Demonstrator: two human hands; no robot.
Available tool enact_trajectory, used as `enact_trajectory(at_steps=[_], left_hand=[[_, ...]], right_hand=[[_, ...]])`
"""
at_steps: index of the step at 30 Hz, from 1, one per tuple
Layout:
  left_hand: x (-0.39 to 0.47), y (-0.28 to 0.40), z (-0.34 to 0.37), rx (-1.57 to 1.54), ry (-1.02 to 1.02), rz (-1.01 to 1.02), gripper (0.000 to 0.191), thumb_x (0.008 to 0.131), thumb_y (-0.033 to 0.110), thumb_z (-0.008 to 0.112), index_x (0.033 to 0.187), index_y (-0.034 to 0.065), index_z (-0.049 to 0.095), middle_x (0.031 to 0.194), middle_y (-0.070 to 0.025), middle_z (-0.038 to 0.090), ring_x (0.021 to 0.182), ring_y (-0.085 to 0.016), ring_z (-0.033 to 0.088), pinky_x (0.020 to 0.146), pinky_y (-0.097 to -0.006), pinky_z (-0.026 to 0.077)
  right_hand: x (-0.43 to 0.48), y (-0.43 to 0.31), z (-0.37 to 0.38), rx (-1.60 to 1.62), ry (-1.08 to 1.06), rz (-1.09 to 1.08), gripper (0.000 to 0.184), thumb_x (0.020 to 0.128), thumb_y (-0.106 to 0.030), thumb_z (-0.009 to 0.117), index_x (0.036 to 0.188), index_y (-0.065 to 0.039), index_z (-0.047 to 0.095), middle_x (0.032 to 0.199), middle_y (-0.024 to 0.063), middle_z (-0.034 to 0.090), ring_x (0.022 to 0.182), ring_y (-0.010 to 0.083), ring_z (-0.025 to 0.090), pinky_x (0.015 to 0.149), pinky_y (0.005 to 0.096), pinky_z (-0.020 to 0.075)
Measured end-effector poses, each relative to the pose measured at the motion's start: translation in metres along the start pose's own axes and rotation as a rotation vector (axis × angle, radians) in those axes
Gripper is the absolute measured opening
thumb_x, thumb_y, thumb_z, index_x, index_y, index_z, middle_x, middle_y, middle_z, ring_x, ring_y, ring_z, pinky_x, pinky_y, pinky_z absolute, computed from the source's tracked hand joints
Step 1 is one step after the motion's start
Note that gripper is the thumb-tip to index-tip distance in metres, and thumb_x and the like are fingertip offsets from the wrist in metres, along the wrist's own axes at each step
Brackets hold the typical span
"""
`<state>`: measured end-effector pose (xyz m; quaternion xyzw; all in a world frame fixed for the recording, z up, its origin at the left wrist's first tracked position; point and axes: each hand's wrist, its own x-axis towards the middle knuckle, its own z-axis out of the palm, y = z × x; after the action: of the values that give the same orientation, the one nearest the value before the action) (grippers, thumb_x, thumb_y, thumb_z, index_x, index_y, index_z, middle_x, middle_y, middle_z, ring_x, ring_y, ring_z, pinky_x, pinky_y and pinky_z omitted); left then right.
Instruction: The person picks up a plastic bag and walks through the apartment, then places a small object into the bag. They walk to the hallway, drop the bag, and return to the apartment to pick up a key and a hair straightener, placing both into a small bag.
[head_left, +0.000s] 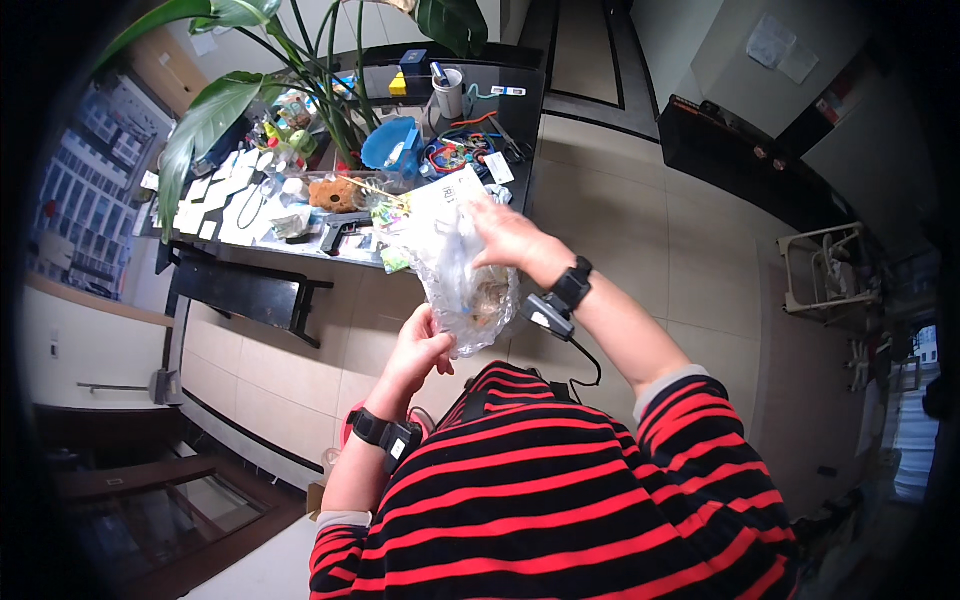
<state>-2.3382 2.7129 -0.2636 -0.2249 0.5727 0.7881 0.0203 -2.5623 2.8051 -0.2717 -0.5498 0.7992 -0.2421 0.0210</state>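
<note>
A crumpled clear plastic bag hangs in front of me, just off the table's near edge. My left hand pinches its lower left rim between thumb and fingers. Over the bag's upper right side, my right hand is spread, its thumb apart from the blurred fingers; whether it touches the plastic is hard to see. Something brownish shows through the bag's lower right, too unclear to name. Beyond the bag lies a white sheet bearing writing.
The dark table holds a blue plastic basket, a white cup, scissors, a black toy pistol and a brown object with holes. A large-leaved plant overhangs it. A black bench stands at left.
</note>
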Motion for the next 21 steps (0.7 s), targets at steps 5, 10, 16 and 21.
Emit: enact_trajectory(at_steps=[5,10,16,21], left_hand=[[0.004,0.004,-0.003,0.206,0.142,-0.064,0.041,0.078,0.01,0.064,0.108,-0.0047,0.042,0.07,-0.0077,0.054,0.047,-0.014,0.055,0.039,-0.0256,0.048],[0.016,0.004,-0.008,0.579,0.426,0.034,0.044,0.074,0.017,0.07,0.094,-0.0041,0.037,0.07,-0.0169,0.059,0.052,-0.024,0.062,0.043,-0.0336,0.05],[0.017,-0.01,-0.007,0.779,0.436,0.287,0.034,0.068,0.002,0.055,0.097,-0.003,0.037,0.077,-0.026,0.06,0.074,-0.041,0.062,0.064,-0.0439,0.049],[0.018,-0.018,-0.006,0.501,0.323,0.351,0.032,0.067,-0.003,0.051,0.097,-0.0002,0.039,0.076,-0.0187,0.058,0.065,-0.029,0.059,0.061,-0.0355,0.048]], right_hand=[[-0.015,-0.022,0.056,-0.099,-0.221,-0.11,0.055,0.052,-0.009,0.077,0.102,0.001,0.056,0.103,0.0163,0.053,0.097,0.0347,0.054,0.084,0.0403,0.0481],[-0.061,-0.033,0.089,-0.346,-0.212,-0.283,0.024,0.07,-0.011,0.061,0.09,0.002,0.061,0.101,0.0146,0.052,0.099,0.0296,0.051,0.082,0.037,0.0455],[-0.061,-0.045,0.128,-0.618,-0.277,-0.196,0.034,0.075,-0.019,0.054,0.099,0.004,0.064,0.106,0.0194,0.052,0.1,0.0346,0.049,0.083,0.0365,0.042],[-0.055,-0.033,0.142,-0.722,-0.35,-0.113,0.036,0.084,-0.02,0.05,0.112,-0.001,0.062,0.115,0.0146,0.051,0.108,0.0319,0.045,0.087,0.0417,0.0395]])
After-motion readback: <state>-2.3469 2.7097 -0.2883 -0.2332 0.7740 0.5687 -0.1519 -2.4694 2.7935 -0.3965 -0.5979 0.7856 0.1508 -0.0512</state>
